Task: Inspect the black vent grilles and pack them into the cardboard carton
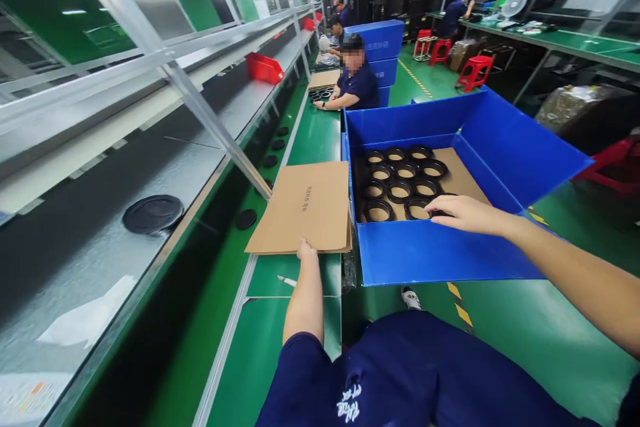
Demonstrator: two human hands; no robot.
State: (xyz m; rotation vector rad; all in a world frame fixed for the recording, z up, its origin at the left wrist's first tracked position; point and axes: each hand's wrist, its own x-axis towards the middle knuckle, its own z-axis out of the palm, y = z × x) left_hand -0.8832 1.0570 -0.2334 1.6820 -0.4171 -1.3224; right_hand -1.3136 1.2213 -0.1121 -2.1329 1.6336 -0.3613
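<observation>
My left hand (306, 250) is closed on the near edge of a stack of brown cardboard sheets (320, 203) on the green bench, with printed characters on the top sheet. My right hand (463, 212) reaches into an open blue box (415, 250), its fingers bent down over a black ring (443, 201) in the front row, partly hidden by the hand. Several more black rings (400, 191) lie in rows on the cardboard liner (463, 177) inside the box. A white-handled cutter (287, 280) rests on the bench by my left forearm.
Left of the bench, a green conveyor belt carries black discs (246, 219). A slanted metal post (215, 120) and a shelf with a red bin (265, 68) stand beside it. Ahead, a co-worker (363, 83) sits at the bench near stacked blue boxes (383, 40).
</observation>
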